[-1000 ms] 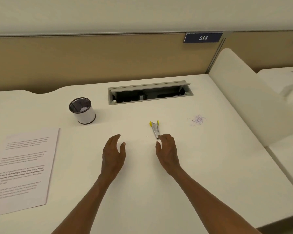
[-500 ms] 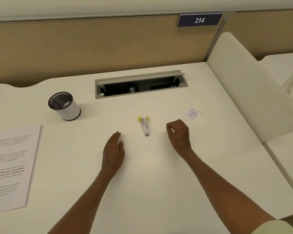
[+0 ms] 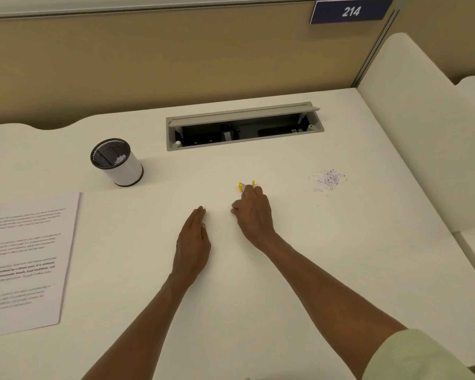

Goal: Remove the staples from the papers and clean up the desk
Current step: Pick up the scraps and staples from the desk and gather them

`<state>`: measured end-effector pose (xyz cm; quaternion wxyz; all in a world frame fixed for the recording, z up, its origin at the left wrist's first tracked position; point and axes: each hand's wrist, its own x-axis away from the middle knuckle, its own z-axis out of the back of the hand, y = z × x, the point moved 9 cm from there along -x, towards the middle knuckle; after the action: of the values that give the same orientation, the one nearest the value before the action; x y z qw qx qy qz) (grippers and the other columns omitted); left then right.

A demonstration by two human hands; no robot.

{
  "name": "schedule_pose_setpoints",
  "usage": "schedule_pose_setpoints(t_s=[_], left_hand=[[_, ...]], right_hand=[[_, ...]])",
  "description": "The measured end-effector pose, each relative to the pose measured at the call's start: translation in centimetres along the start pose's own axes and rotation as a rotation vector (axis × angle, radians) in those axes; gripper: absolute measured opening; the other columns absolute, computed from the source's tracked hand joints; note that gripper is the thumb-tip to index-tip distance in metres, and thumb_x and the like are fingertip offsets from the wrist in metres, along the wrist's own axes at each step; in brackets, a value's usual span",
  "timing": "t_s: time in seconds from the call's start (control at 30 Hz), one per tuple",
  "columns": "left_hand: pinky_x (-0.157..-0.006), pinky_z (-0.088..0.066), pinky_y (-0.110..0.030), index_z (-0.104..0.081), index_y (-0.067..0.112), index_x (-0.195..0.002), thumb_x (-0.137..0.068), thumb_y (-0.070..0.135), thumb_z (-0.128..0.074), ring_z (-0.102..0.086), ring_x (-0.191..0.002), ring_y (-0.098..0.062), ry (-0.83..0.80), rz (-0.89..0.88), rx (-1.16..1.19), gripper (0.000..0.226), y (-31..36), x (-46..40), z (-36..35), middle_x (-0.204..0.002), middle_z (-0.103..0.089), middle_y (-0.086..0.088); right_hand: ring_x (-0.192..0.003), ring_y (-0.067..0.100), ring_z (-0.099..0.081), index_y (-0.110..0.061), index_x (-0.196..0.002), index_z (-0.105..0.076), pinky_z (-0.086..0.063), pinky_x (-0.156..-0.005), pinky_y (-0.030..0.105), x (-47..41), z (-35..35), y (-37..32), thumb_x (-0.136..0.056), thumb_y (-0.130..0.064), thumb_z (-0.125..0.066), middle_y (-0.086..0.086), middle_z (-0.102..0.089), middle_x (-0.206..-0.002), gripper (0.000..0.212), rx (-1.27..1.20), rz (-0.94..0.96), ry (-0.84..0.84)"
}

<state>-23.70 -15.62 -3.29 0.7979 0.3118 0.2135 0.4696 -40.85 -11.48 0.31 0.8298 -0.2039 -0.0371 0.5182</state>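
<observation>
Yellow-handled metal staple remover (image 3: 244,187), small, light and rigid, lies on the white bench (image 3: 285,270); right hand (image 3: 254,215) pinches its narrow steel body; left hand (image 3: 194,242), at 9 o'clock, rests flat, released.

The right hand (image 3: 254,215) curls over the yellow-handled staple remover (image 3: 244,187) at mid-desk. The left hand (image 3: 194,242) lies flat just at its 8 o'clock. Mesh pen cup (image 3: 117,162) at 10 o'clock, printed papers (image 3: 25,259) at 8, scattered staples (image 3: 328,180) at 2.

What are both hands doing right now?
Left hand: open, flat on the desk, holding nothing.
Right hand: fingers curled over the yellow staple remover, apparently gripping it.
</observation>
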Motion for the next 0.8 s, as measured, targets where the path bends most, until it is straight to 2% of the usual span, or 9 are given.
schedule_pose_setpoints(t_s=[0.2,0.3,0.37,0.43,0.5,0.6,0.73,0.8], left_hand=[[-0.118,-0.025,-0.027,-0.045,0.008,-0.147,-0.102,0.009,-0.042,-0.037,-0.145,-0.019,0.072,0.044,-0.041,0.045,-1.9,-0.7,1.9,-0.154,-0.044,-0.004],[-0.122,-0.022,-0.035,-0.040,0.004,-0.149,-0.102,0.009,-0.040,-0.028,-0.149,-0.020,0.099,0.066,-0.097,0.046,-3.2,-1.1,2.8,-0.157,-0.038,-0.008],[-0.123,-0.018,-0.037,-0.037,0.002,-0.149,-0.103,0.009,-0.040,-0.024,-0.150,-0.021,0.098,0.089,-0.122,0.047,-4.2,-1.1,3.0,-0.159,-0.034,-0.010],[-0.124,-0.017,-0.038,-0.035,0.001,-0.150,-0.103,0.010,-0.040,-0.022,-0.151,-0.021,0.087,0.102,-0.137,0.048,-4.9,-0.9,3.2,-0.160,-0.032,-0.011],[-0.124,-0.017,-0.038,-0.035,0.001,-0.150,-0.103,0.011,-0.040,-0.021,-0.151,-0.021,0.069,0.084,-0.153,0.049,-5.2,-0.7,3.3,-0.161,-0.030,-0.010],[-0.124,-0.016,-0.037,-0.037,-0.001,-0.149,-0.103,0.011,-0.040,-0.020,-0.152,-0.022,0.055,0.060,-0.176,0.048,-5.4,-0.6,3.3,-0.161,-0.029,-0.011],[-0.124,-0.011,-0.036,-0.035,-0.001,-0.150,-0.103,0.013,-0.041,-0.017,-0.152,-0.022,0.055,0.072,-0.195,0.049,-5.7,-1.0,3.4,-0.163,-0.025,-0.012],[-0.125,-0.010,-0.038,-0.034,-0.002,-0.150,-0.104,0.014,-0.040,-0.015,-0.153,-0.023,0.067,0.084,-0.194,0.049,-6.0,-1.4,3.9,-0.163,-0.024,-0.013]], right_hand=[[-0.089,0.034,-0.052,-0.006,-0.071,-0.071,-0.040,-0.068,0.034,-0.6,-0.5,-0.3,-0.079,-0.003,-0.065,0.012,-0.059,-0.090,0.010,0.056,-0.010,-0.065],[-0.081,0.031,-0.051,-0.008,-0.060,-0.061,-0.045,-0.067,0.037,-0.8,-0.2,-1.1,-0.075,0.000,-0.066,0.009,-0.055,-0.082,0.017,0.141,0.043,-0.094],[-0.071,0.029,-0.049,-0.010,-0.052,-0.045,-0.038,-0.057,0.032,-0.7,-0.4,-1.8,-0.064,0.005,-0.069,0.008,-0.051,-0.074,0.031,0.243,0.104,-0.121],[-0.068,0.029,-0.049,-0.012,-0.054,-0.039,-0.027,-0.055,0.031,-0.8,-0.4,-2.4,-0.059,0.008,-0.069,0.009,-0.050,-0.072,0.037,0.337,0.154,-0.123],[-0.070,0.029,-0.050,-0.010,-0.056,-0.047,-0.024,-0.057,0.031,-0.7,-0.4,-2.7,-0.058,0.007,-0.068,0.011,-0.051,-0.074,0.027,0.407,0.177,-0.161],[-0.072,0.029,-0.052,-0.008,-0.060,-0.055,-0.028,-0.057,0.032,-0.6,-1.0,-2.7,-0.061,0.003,-0.068,0.012,-0.053,-0.077,0.017,0.481,0.205,-0.189],[-0.066,0.027,-0.051,-0.009,-0.060,-0.055,-0.032,-0.054,0.032,-1.4,-1.0,-4.2,-0.065,-0.003,-0.072,0.009,-0.052,-0.070,0.019,0.404,0.204,-0.140],[-0.070,0.028,-0.056,-0.007,-0.067,-0.061,-0.041,-0.057,0.032,-1.8,-0.2,-5.8,-0.073,-0.006,-0.072,0.012,-0.057,-0.074,0.013,0.283,0.168,-0.159]])
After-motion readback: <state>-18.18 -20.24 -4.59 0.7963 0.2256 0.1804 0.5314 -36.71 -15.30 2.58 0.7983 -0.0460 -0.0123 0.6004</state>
